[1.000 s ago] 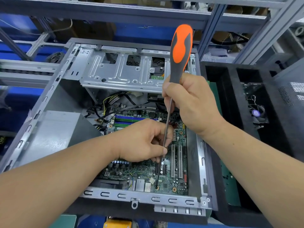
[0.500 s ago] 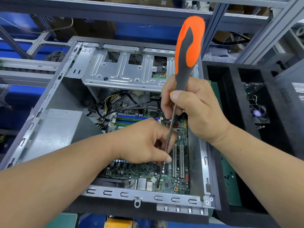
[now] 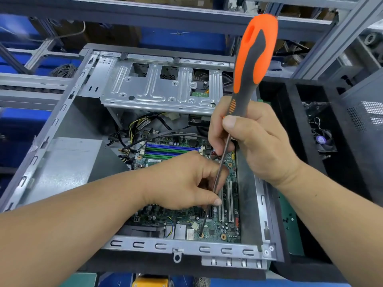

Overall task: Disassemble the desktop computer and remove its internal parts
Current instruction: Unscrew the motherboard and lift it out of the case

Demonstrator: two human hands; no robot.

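The screwdriver [image 3: 251, 65] in my right hand [image 3: 257, 141] had a bright orange handle with a dark grey band and small orange stripes near its base; the motherboard [image 3: 226, 228] was green, its memory slots [image 3: 172, 150] striped blue and green, its expansion slots [image 3: 230, 201] white; the case [image 3: 157, 94] was bare silver-grey; the tray [image 3: 290, 112] beside it was black; the cables [image 3: 134, 125] were yellow and black.

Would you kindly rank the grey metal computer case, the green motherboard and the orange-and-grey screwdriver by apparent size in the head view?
1. Grey metal computer case
2. Green motherboard, partly hidden by hands
3. Orange-and-grey screwdriver, enlarged by nearness to the camera
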